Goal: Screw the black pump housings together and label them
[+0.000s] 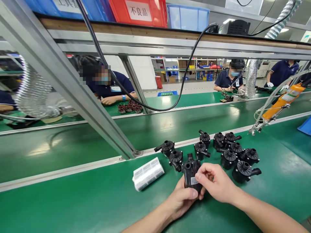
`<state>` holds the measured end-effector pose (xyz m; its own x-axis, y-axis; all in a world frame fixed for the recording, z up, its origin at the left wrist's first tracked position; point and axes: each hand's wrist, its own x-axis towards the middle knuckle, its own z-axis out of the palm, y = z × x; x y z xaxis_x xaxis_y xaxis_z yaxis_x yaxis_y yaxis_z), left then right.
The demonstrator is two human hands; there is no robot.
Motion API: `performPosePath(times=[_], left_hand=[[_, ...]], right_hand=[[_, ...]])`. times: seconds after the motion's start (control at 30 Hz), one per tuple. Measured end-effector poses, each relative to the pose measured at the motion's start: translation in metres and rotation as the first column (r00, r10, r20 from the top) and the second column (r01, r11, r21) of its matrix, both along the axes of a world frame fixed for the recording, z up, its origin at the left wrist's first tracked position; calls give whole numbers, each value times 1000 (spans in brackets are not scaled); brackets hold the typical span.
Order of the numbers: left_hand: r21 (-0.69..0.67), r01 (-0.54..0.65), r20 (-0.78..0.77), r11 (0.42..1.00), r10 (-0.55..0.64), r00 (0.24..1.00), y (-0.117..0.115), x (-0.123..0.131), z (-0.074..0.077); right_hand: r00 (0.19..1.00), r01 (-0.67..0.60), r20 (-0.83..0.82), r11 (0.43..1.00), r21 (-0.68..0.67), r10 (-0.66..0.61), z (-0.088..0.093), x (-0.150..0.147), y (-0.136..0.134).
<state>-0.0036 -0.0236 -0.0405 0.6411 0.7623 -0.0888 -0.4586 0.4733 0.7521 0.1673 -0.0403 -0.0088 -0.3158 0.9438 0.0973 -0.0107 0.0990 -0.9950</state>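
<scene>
My left hand (182, 199) is closed around a small black water pump (188, 174), holding it tilted above the green bench. A pale silvery label (194, 180) sits on the side of the pump. The thumb and bent fingers of my right hand (213, 179) are pinched at the label's right edge, touching the pump; the fingertips are partly hidden. To the left of the pump lies a roll of white labels (148, 173). Several more black pumps (228, 158) stand behind and to the right of my hands.
A slanting aluminium post (97, 106) meets the bench at left. An orange electric screwdriver (283, 100) hangs at right, near a blue bin (305, 126). A black cable (179, 94) droops from the shelf overhead, which carries a red bin (138, 13). Co-workers sit across the line.
</scene>
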Motion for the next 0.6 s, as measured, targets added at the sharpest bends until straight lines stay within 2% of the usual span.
performPosePath(times=[0.23, 0.3, 0.37, 0.43, 0.5, 0.57, 0.6], left_hand=[[-15, 5, -4, 1000, -5, 1000, 0, 2, 0], [-17, 10, 1, 1000, -10, 1000, 0, 2, 0], [-33, 13, 6, 999, -13, 1000, 0, 1, -1], [-57, 6, 14, 998, -5, 1000, -1, 1, -3], [-71, 3, 29, 997, -1, 1000, -2, 1, -3], [-68, 22, 54, 997, -19, 998, -2, 0, -2], [-62, 43, 70, 997, -39, 997, -2, -1, 0]], right_hand=[[987, 38, 152, 995, 97, -52, 4, 2, -1], [971, 65, 217, 984, 163, -100, 4, 2, -3], [939, 93, 292, 952, 291, -181, 5, 1, -5], [883, 89, 360, 859, 503, -302, 5, 0, -7], [817, 30, 387, 702, 712, -427, 3, 0, -8], [769, -29, 378, 563, 826, -515, 0, 1, -8], [759, -20, 366, 543, 839, -538, -1, 3, -7]])
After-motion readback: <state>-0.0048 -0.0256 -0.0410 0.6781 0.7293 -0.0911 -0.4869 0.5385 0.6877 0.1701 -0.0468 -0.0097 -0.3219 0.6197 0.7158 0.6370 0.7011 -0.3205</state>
